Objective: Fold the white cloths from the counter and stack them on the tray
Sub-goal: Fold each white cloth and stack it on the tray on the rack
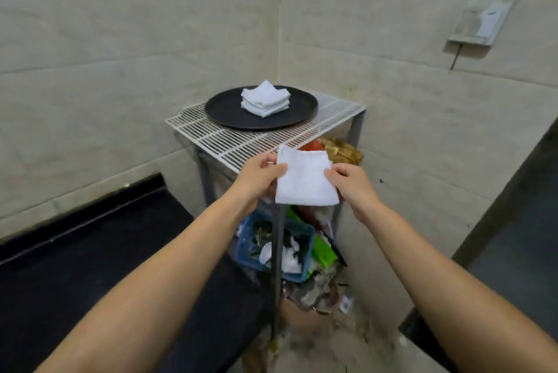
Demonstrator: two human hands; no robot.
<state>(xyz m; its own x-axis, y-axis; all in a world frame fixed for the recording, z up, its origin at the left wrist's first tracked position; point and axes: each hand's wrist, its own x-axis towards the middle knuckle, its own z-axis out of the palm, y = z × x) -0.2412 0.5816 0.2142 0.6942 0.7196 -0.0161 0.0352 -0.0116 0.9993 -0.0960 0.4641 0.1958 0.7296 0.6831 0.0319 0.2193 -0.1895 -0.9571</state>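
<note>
So the tiled walls [392,85] meet in a corner straight up at 12 o'clock, and a white wire rack [238,143] is shoved right into that corner, so its far edges sit tight against the tile. A black counter [90,251] fills the whole 8 o'clock side and runs up to the rack's leg. Open floor shows only around 4 to 5 o'clock.

On the rack top, toward 12 o'clock, sits a round black tray [223,114] with its near rim well inside the rack's front edge. A stack of folded white cloths [265,98] sits near the middle of the tray.

Both forearms reach in from 6 o'clock. The left hand [256,174] pinches the left edge of a folded white cloth [305,180], thumb on top, and the right hand [351,180] pinches its right edge. The cloth hangs in the air just in front of the rack's near edge.

A blue basket [250,244] of clutter sits under the rack. No readable writing anywhere.
</note>
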